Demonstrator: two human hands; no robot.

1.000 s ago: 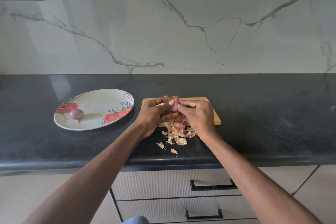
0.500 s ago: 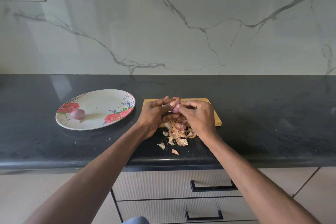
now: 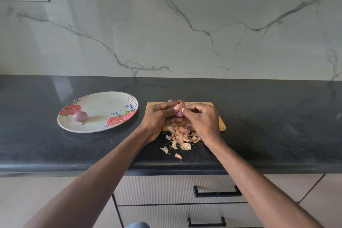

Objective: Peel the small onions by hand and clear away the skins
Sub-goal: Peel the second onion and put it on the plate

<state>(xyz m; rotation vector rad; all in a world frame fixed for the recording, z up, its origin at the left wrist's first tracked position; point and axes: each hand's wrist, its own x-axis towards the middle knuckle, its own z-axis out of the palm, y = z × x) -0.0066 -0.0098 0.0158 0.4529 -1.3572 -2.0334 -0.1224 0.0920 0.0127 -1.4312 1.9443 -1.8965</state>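
onions first: one small pink onion (image 3: 179, 111) is held up between both hands over the wooden cutting board (image 3: 218, 120), its top poking above the fingers, smooth and pale purple where the skin is off. the left hand (image 3: 159, 118) curls round it from the left, the thumb laid across its front; the right hand (image 3: 201, 120) has thumb and forefinger pinched together at the onion's right side, whether on a bit of skin i cannot tell. going down in size: the black countertop (image 3: 259, 116) carries the floral plate (image 3: 103, 127) off to the left, well apart from the board, with a second onion (image 3: 80, 116) lying on it near the rose print. a heap of papery skins (image 3: 180, 136) spills off the board's near edge onto the counter below the hands. compared with a moment back, the hands have barely shifted, the right fingers sitting a little further from the left thumb, and the plate onion has not moved
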